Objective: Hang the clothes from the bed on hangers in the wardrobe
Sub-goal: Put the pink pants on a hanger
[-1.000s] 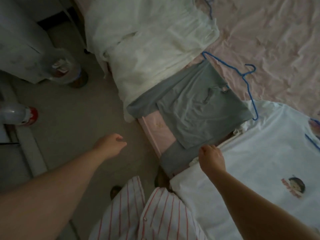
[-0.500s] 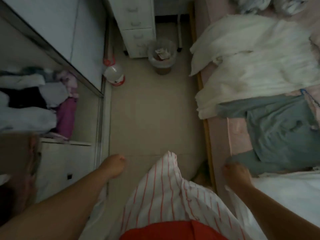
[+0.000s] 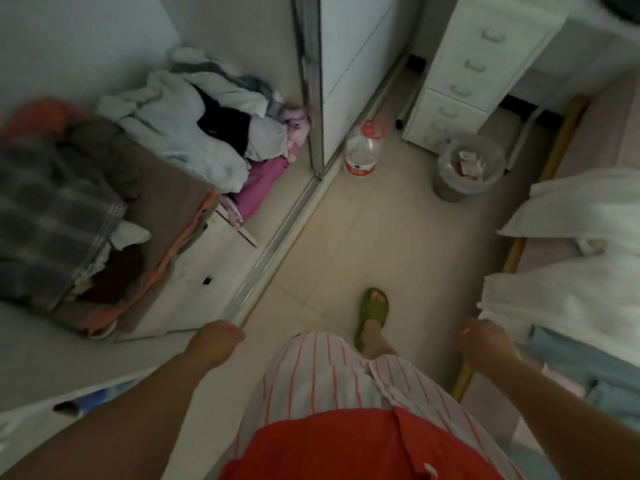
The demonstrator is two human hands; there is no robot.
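Head view looks down a strip of floor (image 3: 374, 237) between the open wardrobe (image 3: 221, 244) on the left and the bed (image 3: 512, 258) on the right. Left hand (image 3: 216, 342) is loosely clenched and grasps nothing; right hand (image 3: 485, 342) is curled too, though whether it pinches any cloth I cannot tell. Clothes still to hang lie at the bed's near edge: a white garment (image 3: 568, 271) and below it a pale blue-grey one (image 3: 588, 368), just beside the right hand. Both drape across the mattress edge, long axis running roughly toward the floor. Judged from here, the step is fetching; turn back, lift one garment by its shoulders.
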